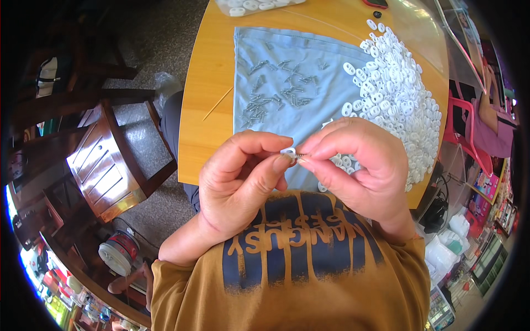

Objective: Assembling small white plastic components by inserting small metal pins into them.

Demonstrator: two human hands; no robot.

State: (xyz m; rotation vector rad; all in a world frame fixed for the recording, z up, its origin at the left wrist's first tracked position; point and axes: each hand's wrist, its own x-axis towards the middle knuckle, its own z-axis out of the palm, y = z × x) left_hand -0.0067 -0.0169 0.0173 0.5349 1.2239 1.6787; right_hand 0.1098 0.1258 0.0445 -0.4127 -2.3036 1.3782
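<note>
Grip of the left hand (237,179) is a narrow pinch: we see its thumb and forefinger closed about a small white piece (287,151) with a hole in it, raised over the near edge of the cloth. The grip of the right hand (370,157) is just as narrow, thumb and forefinger pinching what looks like a small spring (300,157). Its end meets the white piece or lies just beside it; we cannot tell whether it sits inside.

We judge that the spring could flick away if the right pinch slips or squeezes the coil off-line, and that the white piece could twist if the left fingertips lose hold of its smooth edge. Something so small, once dropped, could be lost in our lap or among the pieces.

Beyond the hands, loose springs (294,101) lie scattered on the blue-grey cloth (337,58), and a heap of white pieces (395,77) spreads to its right. The yellow bench (207,143) also carries a thin stick (217,103) and a clear tub (265,11) of white pieces.

As for writing, we find big block lettering (292,240), upside down, across the brown shirt (298,287); the coloured packages (486,185) far right are too small to read.
</note>
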